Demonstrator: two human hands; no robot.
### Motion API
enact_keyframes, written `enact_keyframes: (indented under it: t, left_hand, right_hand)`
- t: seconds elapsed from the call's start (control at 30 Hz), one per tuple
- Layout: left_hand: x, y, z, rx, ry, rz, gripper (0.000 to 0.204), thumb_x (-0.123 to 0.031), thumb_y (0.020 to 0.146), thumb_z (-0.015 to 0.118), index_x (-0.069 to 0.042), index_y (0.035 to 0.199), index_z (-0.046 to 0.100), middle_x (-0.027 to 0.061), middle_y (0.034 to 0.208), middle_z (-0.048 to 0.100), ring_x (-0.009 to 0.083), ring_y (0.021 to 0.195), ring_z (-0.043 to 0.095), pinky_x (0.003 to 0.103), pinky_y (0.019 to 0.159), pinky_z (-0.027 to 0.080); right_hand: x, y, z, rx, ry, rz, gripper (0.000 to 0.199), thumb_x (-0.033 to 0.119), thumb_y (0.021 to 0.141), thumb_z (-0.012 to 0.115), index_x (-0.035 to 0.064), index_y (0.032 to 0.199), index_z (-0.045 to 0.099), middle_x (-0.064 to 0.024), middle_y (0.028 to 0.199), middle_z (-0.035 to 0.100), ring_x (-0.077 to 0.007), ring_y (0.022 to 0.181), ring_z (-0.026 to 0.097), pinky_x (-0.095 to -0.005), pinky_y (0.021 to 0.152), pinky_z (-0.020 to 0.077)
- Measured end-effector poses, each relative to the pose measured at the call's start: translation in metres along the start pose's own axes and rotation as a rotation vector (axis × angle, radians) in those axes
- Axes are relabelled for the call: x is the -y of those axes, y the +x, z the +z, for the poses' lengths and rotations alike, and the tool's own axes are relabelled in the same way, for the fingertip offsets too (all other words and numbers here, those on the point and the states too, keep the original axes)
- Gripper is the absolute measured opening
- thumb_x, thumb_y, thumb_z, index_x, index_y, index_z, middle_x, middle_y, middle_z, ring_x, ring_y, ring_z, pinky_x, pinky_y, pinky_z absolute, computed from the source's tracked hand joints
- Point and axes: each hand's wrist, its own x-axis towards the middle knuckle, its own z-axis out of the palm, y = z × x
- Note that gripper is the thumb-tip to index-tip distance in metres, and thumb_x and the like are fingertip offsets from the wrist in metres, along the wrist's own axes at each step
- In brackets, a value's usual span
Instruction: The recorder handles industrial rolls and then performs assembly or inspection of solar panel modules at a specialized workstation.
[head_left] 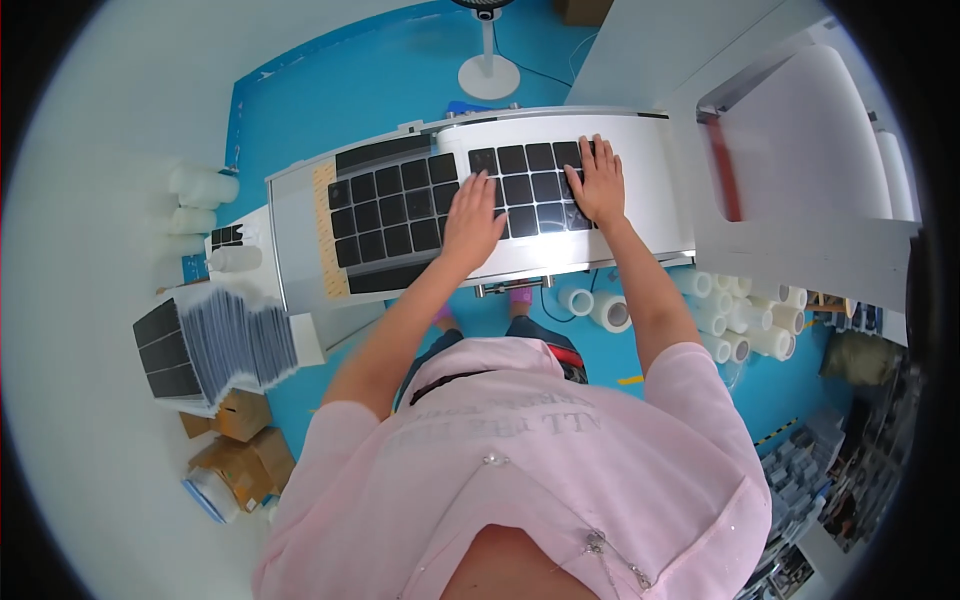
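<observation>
My left hand (470, 218) lies flat, fingers spread, on a sheet of black square tiles (530, 190) on the white machine bed (640, 200). My right hand (598, 180) presses palm-down on the right edge of the same sheet, fingers apart. A second sheet of black squares (390, 210) lies just left of my left hand, on the same bed. Neither hand grips anything.
A stack of black-square sheets (215, 345) sits on a stand at the left, cardboard boxes (240, 450) below it. White tape rolls (740, 320) lie on the blue floor at the right. A white fan base (488, 75) stands beyond the machine. A large white roller unit (800, 150) is at the right.
</observation>
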Motion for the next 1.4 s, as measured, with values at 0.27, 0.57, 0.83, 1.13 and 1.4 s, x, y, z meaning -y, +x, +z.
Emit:
enact_keyframes:
  t: [0.27, 0.57, 0.83, 1.13, 1.4]
  left_hand:
    - [-0.004, 0.073, 0.052, 0.036, 0.201, 0.111, 0.079, -0.052, 0.094, 0.048, 0.001, 0.149, 0.028, 0.0181, 0.155, 0.027, 0.0309, 0.146, 0.023, 0.041, 0.119, 0.017]
    - [0.091, 0.019, -0.013, 0.055, 0.223, 0.004, 0.075, -0.042, 0.092, 0.056, 0.000, 0.148, 0.029, 0.0185, 0.153, 0.033, 0.0315, 0.144, 0.028, 0.045, 0.117, 0.020]
    - [0.173, -0.057, -0.061, -0.068, 0.364, -0.122, 0.070, -0.040, 0.098, 0.049, 0.003, 0.149, 0.028, 0.0212, 0.154, 0.030, 0.0358, 0.143, 0.028, 0.047, 0.116, 0.022]
    - [0.192, -0.050, -0.068, 0.127, 0.416, -0.113, 0.078, -0.051, 0.097, 0.048, 0.004, 0.147, 0.028, 0.0222, 0.153, 0.032, 0.0372, 0.142, 0.029, 0.046, 0.115, 0.025]
    - [0.161, -0.073, -0.045, 0.058, 0.375, -0.124, 0.078, -0.053, 0.098, 0.044, 0.005, 0.148, 0.027, 0.0257, 0.154, 0.026, 0.0405, 0.143, 0.025, 0.051, 0.114, 0.023]
  right_hand:
    - [0.007, 0.006, -0.007, 0.002, 0.059, -0.027, 0.063, 0.044, 0.094, 0.050, 0.0120, 0.147, 0.038, -0.0167, 0.152, 0.035, -0.0353, 0.140, 0.032, -0.0499, 0.115, 0.0234]
    - [-0.003, 0.005, -0.004, 0.010, 0.058, -0.056, 0.061, 0.040, 0.096, 0.049, 0.0138, 0.149, 0.034, -0.0159, 0.154, 0.032, -0.0353, 0.141, 0.030, -0.0495, 0.115, 0.0227]
    - [-0.006, 0.002, -0.001, -0.039, 0.035, -0.069, 0.060, 0.039, 0.095, 0.052, 0.0108, 0.146, 0.039, -0.0181, 0.150, 0.037, -0.0362, 0.138, 0.034, -0.0495, 0.113, 0.0256]
    - [0.015, -0.011, 0.006, -0.059, -0.114, 0.139, 0.068, 0.049, 0.093, 0.049, 0.0106, 0.147, 0.035, -0.0178, 0.154, 0.031, -0.0370, 0.142, 0.027, -0.0528, 0.115, 0.0208]
    - [0.098, -0.142, -0.023, -0.055, 0.266, 0.102, 0.065, 0.037, 0.091, 0.058, 0.0047, 0.144, 0.038, -0.0180, 0.151, 0.034, -0.0365, 0.139, 0.032, -0.0480, 0.116, 0.0229]
